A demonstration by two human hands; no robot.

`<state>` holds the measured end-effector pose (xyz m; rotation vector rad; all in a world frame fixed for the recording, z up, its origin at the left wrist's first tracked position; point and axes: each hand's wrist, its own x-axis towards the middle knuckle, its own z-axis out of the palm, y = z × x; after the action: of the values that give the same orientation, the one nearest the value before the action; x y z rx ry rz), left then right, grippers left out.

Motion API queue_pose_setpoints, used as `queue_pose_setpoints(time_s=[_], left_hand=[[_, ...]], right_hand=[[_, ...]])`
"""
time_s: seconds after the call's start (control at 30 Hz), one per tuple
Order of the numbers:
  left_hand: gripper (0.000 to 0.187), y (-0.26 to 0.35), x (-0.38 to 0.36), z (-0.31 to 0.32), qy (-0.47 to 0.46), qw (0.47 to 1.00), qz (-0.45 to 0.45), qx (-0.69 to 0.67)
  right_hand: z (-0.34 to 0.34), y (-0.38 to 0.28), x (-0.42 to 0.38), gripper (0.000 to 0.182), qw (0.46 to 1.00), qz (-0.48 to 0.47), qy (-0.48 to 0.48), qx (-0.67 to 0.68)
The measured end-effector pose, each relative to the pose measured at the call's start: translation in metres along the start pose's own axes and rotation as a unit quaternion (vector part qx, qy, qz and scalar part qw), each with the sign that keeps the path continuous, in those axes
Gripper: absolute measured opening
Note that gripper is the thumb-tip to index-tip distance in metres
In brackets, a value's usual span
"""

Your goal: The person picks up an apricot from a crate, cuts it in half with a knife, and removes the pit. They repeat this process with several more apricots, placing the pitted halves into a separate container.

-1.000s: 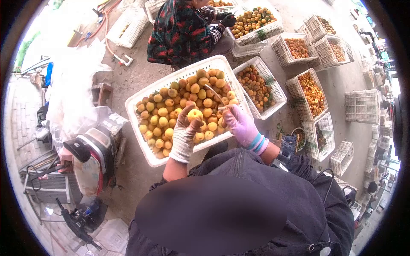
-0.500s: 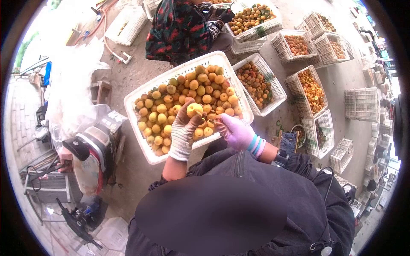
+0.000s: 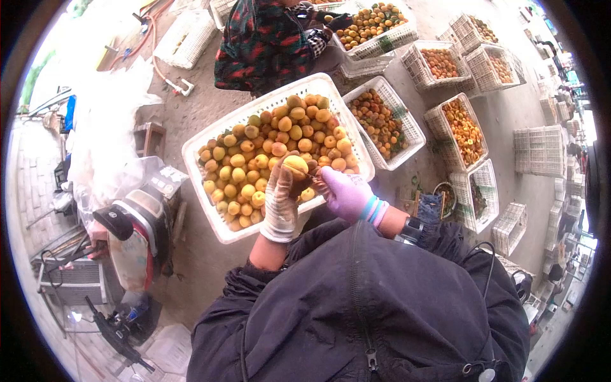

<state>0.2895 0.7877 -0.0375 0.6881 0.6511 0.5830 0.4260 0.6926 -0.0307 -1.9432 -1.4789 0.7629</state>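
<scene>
My left hand (image 3: 280, 202), in a whitish glove with brown-stained fingers, grips a yellow apricot (image 3: 295, 167) above the near side of a white plastic crate (image 3: 224, 237). Close beside it on the right is my right hand (image 3: 345, 193), in a lilac glove with a striped cuff. Its fingers are pinched together against the fruit's right side. Something small and dark shows at those fingertips, too little to name. Many loose apricots (image 3: 238, 174), yellow to orange, fill the crate under both hands.
Another person (image 3: 264, 48) works beyond the crate, a dark-gloved hand at a fruit crate (image 3: 382, 46). More crates stand right, one with orange fruit pieces (image 3: 463, 132). A scooter (image 3: 137, 223) and plastic sheeting (image 3: 105, 153) are left. A hose (image 3: 154, 51) lies on the floor.
My left hand has shifted right with the apricot, bringing it up to my right hand's fingertips. My right hand has moved only slightly. The other person's hand remains by the far crate.
</scene>
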Motion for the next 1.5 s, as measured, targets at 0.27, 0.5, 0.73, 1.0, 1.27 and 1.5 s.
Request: queue_pose_setpoints(time_s=[0.27, 0.5, 0.73, 1.0, 1.27, 1.5], left_hand=[[0.056, -0.008, 0.009, -0.003, 0.009, 0.993, 0.071, 0.091], [0.056, -0.024, 0.01, -0.011, 0.03, 0.999, 0.011, 0.0], [0.059, -0.029, 0.012, -0.007, -0.016, 0.993, 0.062, 0.097], [0.075, -0.02, 0.008, 0.012, 0.043, 0.998, -0.019, -0.044], [0.081, -0.014, 0.022, -0.016, 0.086, 0.979, -0.058, -0.175], [0.065, -0.04, 0.019, -0.03, 0.034, 0.996, -0.073, -0.033]], right_hand=[[0.001, -0.001, 0.001, 0.013, 1.0, 0.028, 0.004, -0.006], [0.006, 0.0, 0.003, 0.013, 0.999, 0.027, 0.004, -0.037], [0.0, -0.002, -0.001, 0.013, 0.997, 0.073, -0.011, -0.014], [0.012, 0.01, 0.002, 0.014, 0.999, -0.012, 0.03, -0.037], [0.003, 0.028, -0.017, 0.015, 0.998, -0.001, -0.032, -0.055], [0.021, 0.029, -0.001, 0.045, 0.922, 0.079, 0.098, 0.366]])
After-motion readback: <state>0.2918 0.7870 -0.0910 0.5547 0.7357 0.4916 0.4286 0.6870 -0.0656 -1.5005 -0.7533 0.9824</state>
